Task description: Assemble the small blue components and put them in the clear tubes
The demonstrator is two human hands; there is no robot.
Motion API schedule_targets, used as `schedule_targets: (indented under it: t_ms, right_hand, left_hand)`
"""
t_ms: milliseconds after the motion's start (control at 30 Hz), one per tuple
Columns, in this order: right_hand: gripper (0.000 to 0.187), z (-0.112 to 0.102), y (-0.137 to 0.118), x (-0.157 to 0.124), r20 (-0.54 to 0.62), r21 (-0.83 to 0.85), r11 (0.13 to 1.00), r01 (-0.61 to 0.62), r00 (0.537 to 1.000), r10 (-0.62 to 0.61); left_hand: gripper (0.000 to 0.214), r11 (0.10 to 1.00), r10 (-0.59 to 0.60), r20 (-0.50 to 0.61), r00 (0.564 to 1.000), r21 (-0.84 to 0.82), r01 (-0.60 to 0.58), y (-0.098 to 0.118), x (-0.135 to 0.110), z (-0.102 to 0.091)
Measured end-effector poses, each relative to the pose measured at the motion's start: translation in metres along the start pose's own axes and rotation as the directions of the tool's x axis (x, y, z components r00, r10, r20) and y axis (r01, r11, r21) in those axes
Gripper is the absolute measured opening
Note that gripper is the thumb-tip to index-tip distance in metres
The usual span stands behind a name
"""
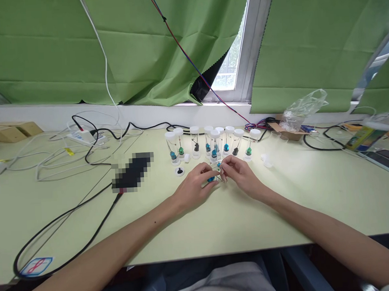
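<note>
Pinching a blue piece (219,164) just below frame centre with my right hand (241,174), I can't tell whether my curled left hand (196,182) grips anything; a loose pinch could drop it, a stray nudge topple the vials (216,145).

Green curtains (46,57), bright window (228,72), pale table (313,174)

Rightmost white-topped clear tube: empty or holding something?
Not empty: a green piece shows through the wall of the clear tube, near its bottom.
</note>
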State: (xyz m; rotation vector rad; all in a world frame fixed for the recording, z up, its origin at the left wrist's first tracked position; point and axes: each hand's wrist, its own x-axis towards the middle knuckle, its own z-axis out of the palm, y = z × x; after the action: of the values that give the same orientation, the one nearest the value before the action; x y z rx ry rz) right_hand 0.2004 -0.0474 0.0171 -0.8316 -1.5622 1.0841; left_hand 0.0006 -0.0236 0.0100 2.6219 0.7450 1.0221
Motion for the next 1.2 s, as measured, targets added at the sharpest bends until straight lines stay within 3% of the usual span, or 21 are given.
schedule_targets:
  t_ms: [233,400,600,733,933,1200]
  right_hand:
    - [0.031,-0.0003,0.0029,0.0022,0.039,0.185,0.979,-0.086,0.996,0.08]
    - [0.034,0.0015,0.0049,0.0018,0.042,0.199,0.974,-0.111,0.994,0.105]
    - [0.029,0.0019,0.0061,0.0006,-0.026,-0.04,0.998,-0.058,0.998,0.057]
    - [0.023,0.0032,0.0048,-0.0022,0.009,-0.135,0.99,-0.031,0.999,0.032]
    - [0.023,0.0051,0.0035,-0.0052,0.019,-0.231,0.973,-0.027,0.999,0.032]
    - [0.014,0.0063,0.0017,-0.0056,-0.01,-0.468,0.874,0.128,0.989,-0.15]
  left_hand:
    - [0.02,0.997,0.075,-0.028,0.997,-0.016,-0.076,0.0007,0.0005,-0.0009]
    - [0.021,0.996,0.09,-0.035,0.995,-0.016,-0.091,0.0014,0.0006,-0.001]
    - [0.015,0.999,0.038,-0.132,0.991,-0.001,-0.038,0.0021,0.0011,0.0004]
    - [0.013,0.999,-0.029,-0.181,0.983,0.02,0.034,0.0007,0.0019,-0.0005]
    - [0.012,0.996,-0.071,-0.168,0.983,0.034,0.078,-0.0008,0.0024,-0.0007]
    - [0.013,0.997,-0.028,-0.135,0.991,0.064,0.037,0.0,0.001,0.0011]
